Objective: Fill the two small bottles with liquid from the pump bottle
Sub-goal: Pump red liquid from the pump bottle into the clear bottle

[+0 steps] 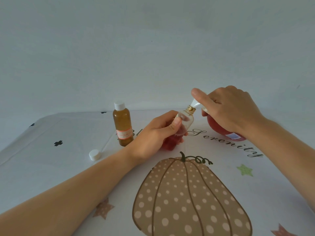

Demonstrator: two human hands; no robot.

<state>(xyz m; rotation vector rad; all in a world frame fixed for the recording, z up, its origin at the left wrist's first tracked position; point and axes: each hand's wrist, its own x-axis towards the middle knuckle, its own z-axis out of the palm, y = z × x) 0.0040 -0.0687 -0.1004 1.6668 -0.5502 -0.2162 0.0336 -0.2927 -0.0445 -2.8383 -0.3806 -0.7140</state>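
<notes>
My left hand grips a small clear bottle, tilted to the right, with red liquid in its lower part and its gold-rimmed neck uncapped. The white pump spout sits right at that neck. My right hand lies over the pump head of the round red pump bottle, index finger stretched along the top of the spout. A second small bottle, amber and capped in white, stands upright to the left. A loose white cap lies on the table further left.
The table carries a white cloth printed with a large dotted pumpkin, stars and script lettering. A plain pale wall stands right behind the table. The cloth's left edge drops off near the loose cap.
</notes>
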